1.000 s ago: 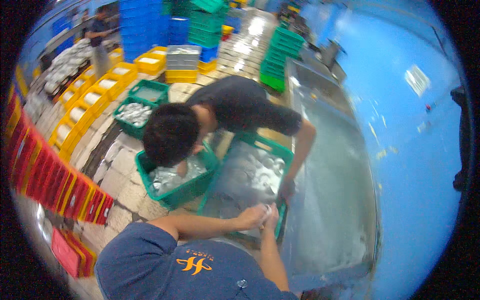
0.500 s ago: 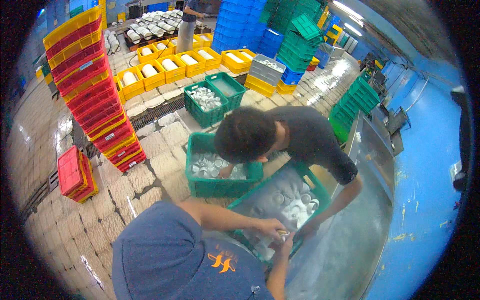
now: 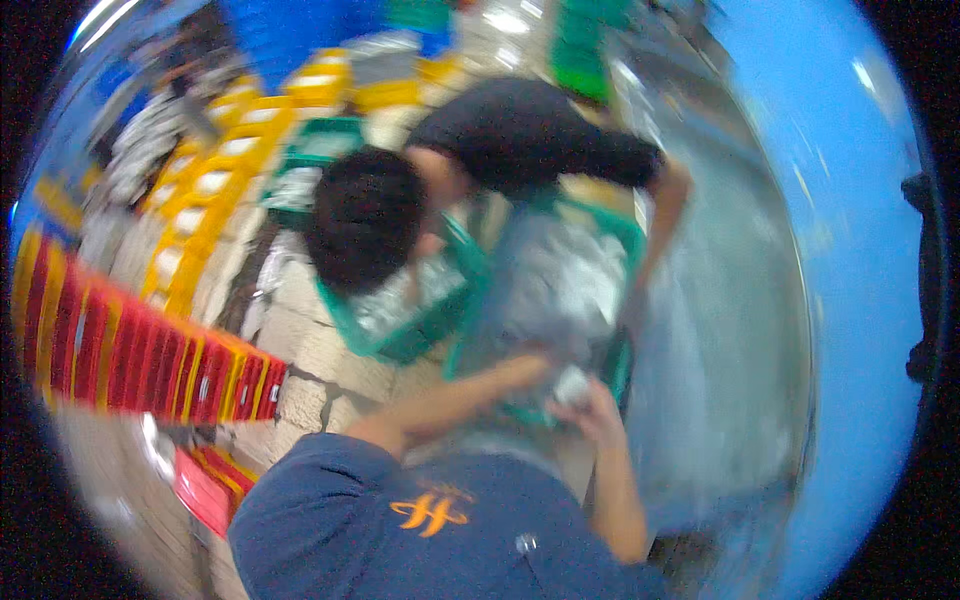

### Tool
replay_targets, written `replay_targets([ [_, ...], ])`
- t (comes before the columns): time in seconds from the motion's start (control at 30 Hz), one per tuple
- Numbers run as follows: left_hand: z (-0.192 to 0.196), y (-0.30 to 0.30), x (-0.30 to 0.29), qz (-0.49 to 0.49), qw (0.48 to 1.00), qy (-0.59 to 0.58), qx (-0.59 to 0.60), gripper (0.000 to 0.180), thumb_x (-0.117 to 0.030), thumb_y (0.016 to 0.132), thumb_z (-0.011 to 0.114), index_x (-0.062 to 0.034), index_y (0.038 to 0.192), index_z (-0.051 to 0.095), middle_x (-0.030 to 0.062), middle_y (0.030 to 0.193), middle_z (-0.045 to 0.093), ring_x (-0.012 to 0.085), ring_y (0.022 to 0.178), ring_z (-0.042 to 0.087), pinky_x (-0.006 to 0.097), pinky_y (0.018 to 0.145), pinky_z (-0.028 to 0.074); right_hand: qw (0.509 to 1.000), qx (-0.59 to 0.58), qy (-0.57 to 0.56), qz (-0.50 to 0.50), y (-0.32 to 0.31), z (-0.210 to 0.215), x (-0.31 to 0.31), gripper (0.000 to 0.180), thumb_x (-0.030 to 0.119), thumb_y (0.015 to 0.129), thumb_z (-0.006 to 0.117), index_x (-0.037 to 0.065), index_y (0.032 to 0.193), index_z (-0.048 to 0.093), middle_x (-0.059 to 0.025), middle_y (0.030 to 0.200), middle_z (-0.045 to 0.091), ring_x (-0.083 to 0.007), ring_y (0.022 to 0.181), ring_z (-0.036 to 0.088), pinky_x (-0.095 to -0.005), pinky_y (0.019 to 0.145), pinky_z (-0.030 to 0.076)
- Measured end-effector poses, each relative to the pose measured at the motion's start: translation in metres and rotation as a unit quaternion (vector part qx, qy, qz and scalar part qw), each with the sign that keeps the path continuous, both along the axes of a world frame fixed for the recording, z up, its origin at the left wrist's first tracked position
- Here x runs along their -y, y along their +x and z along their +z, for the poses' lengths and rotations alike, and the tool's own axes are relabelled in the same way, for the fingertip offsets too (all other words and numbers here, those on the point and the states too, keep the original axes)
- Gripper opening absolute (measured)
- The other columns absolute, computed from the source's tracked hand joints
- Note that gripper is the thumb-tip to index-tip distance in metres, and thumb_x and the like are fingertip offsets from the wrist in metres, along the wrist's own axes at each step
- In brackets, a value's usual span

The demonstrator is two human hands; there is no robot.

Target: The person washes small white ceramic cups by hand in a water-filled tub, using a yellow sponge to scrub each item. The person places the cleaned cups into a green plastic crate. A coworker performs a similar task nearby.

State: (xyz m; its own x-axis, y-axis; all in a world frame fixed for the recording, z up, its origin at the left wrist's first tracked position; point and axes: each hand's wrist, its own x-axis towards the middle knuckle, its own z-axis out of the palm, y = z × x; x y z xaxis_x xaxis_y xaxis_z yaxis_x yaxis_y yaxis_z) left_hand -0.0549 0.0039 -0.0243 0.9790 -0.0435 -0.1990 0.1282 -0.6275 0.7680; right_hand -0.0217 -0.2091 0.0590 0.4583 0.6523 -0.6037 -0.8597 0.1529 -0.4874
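A small white piece [image 3: 572,384] sits gripped in the right hand [image 3: 592,408] over the green crate [image 3: 625,235]; left hand's [image 3: 540,362] grip cannot be told; best held low over it.

Both hands meet over a green crate [image 3: 610,360]; the right hand [image 3: 590,405] seems to grip a small pale piece [image 3: 571,385], blurred.

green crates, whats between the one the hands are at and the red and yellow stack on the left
In the head view, another green crate of pale pieces and a strip of paved floor lie between the crate and stack.
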Motion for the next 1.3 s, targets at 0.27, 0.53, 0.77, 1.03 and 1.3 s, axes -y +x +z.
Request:
replay_targets([
  [0.27,0.042,-0.009,0.009,-0.004,0.994,0.041,0.102,0.045,-0.023,0.093,0.061,-0.0182,0.137,0.060,0.0162,0.143,0.055,0.0354,0.129,0.055,0.043,0.106,0.045,0.981,0.081,-0.125,-0.127,0.002,-0.012,-0.017,0.022,0.000,0.090,0.056,0.003,0.112,0.055,-0.0096,0.088,0.063,-0.0244,0.064,0.067,-0.0367,0.054,0.059],
  [0.53,0.052,0.044,0.020,0.103,0.841,-0.526,-0.070,0.030,-0.022,0.103,0.051,-0.0022,0.120,0.064,0.0141,0.116,0.070,0.0305,0.104,0.069,0.041,0.089,0.057,0.963,0.205,-0.127,-0.120,-0.017,0.009,-0.045,0.004,0.006,0.094,0.053,0.009,0.096,0.052,-0.0018,0.068,0.055,-0.0115,0.045,0.052,-0.0261,0.036,0.037],
  [0.77,0.052,0.042,0.077,0.290,0.730,-0.614,-0.079,0.031,-0.030,0.101,0.054,-0.0033,0.113,0.064,0.0112,0.098,0.070,0.0256,0.087,0.070,0.041,0.075,0.058,0.505,0.757,-0.396,-0.123,0.012,-0.021,-0.019,0.012,0.007,0.083,0.063,0.007,0.092,0.056,-0.0195,0.071,0.061,-0.0418,0.068,0.062,-0.0500,0.058,0.047],
  [1.03,0.044,-0.011,0.033,-0.032,0.976,0.215,0.015,0.037,-0.038,0.097,0.056,-0.0069,0.114,0.065,0.0232,0.103,0.069,0.0458,0.094,0.066,0.056,0.082,0.052,0.684,0.474,-0.460,-0.309,0.059,-0.068,0.178,0.023,0.010,0.094,0.060,0.005,0.116,0.058,-0.0157,0.077,0.065,-0.0263,0.064,0.064,-0.0464,0.058,0.048],
  [1.3,-0.007,0.006,0.056,-0.144,0.941,0.285,-0.108,0.035,-0.033,0.096,0.052,-0.0043,0.111,0.068,0.0229,0.103,0.069,0.0431,0.094,0.067,0.053,0.083,0.053,0.584,0.396,-0.684,-0.184,0.052,-0.184,0.334,0.046,0.015,0.095,0.058,0.004,0.139,0.050,-0.0221,0.108,0.067,-0.0389,0.105,0.064,-0.0460,0.091,0.050],
])
